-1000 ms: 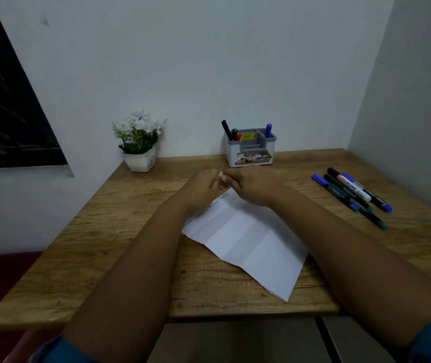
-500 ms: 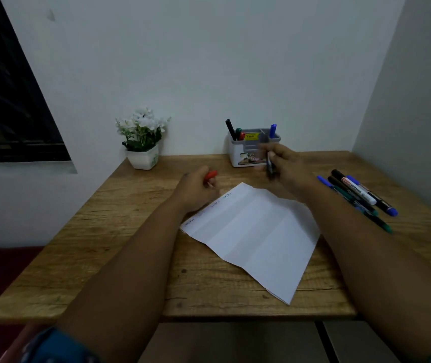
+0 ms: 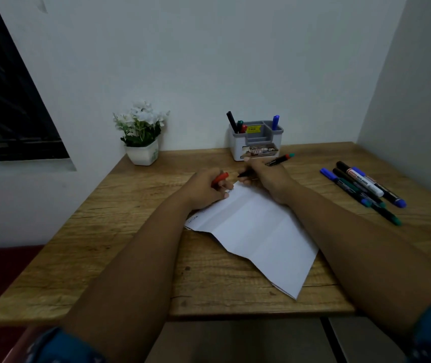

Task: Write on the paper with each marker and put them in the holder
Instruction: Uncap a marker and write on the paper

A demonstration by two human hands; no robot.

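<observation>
A creased white paper (image 3: 256, 231) lies on the wooden table (image 3: 135, 231), with small writing along its far left edge. My left hand (image 3: 204, 189) rests on the paper's far corner and holds a red marker cap (image 3: 220, 177). My right hand (image 3: 267, 176) grips an uncapped black marker (image 3: 278, 161), its tip pointing left just above the paper's top corner and its teal-tipped rear end pointing toward the holder. The white and grey holder (image 3: 256, 142) stands at the back of the table with three markers at its left and a blue one at its right.
Several capped markers (image 3: 364, 189) lie in a bunch at the right of the table. A white pot of white flowers (image 3: 142, 137) stands at the back left. Walls close off the back and the right side.
My hands pulled the red cap off the marker and parted. My right hand then brought the marker back down to the paper's top corner, next to my left hand.
</observation>
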